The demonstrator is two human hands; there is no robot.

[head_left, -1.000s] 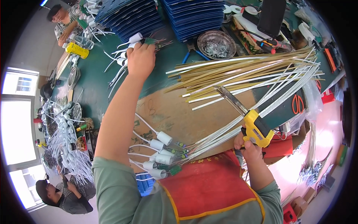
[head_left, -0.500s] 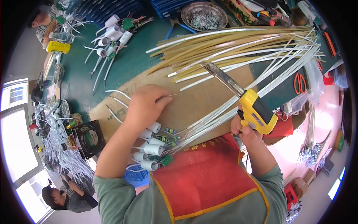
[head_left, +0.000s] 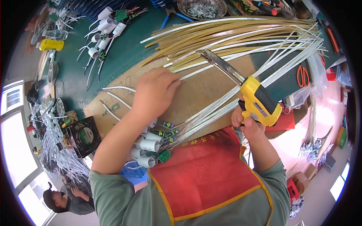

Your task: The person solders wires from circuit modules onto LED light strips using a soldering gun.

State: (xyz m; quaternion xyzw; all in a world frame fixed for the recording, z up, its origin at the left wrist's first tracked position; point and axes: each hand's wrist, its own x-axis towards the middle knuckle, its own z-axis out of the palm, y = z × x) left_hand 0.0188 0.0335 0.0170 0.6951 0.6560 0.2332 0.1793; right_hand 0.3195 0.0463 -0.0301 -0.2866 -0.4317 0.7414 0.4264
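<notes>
My right hand [head_left: 247,122] grips a yellow-and-black soldering gun [head_left: 260,103], its long metal front slanting up and left over the board. My left hand [head_left: 156,90] is closed, fingertips at the near end of a narrow white LED strip [head_left: 196,72]; the fingers partly hide that end. More white and yellowish strips [head_left: 226,35] fan out beyond it. Below my left wrist lie several white plastic cylinders [head_left: 149,144] with green circuit boards [head_left: 164,155] and white cables. Wires join these to a bundle of white strips [head_left: 211,116] running up to the right.
A brown board [head_left: 132,84] covers part of the green table [head_left: 79,79]. More cylinders with circuit boards [head_left: 102,32] lie at the far left. A metal dish [head_left: 203,8], blue-handled pliers [head_left: 166,20], orange scissors [head_left: 302,76] and a black fan [head_left: 83,136] surround the work. A person [head_left: 71,196] sits at lower left.
My left hand has moved away from me to the end of a white strip. The soldering gun stays in my right hand, nearly unmoved. The whole view has shifted slightly.
</notes>
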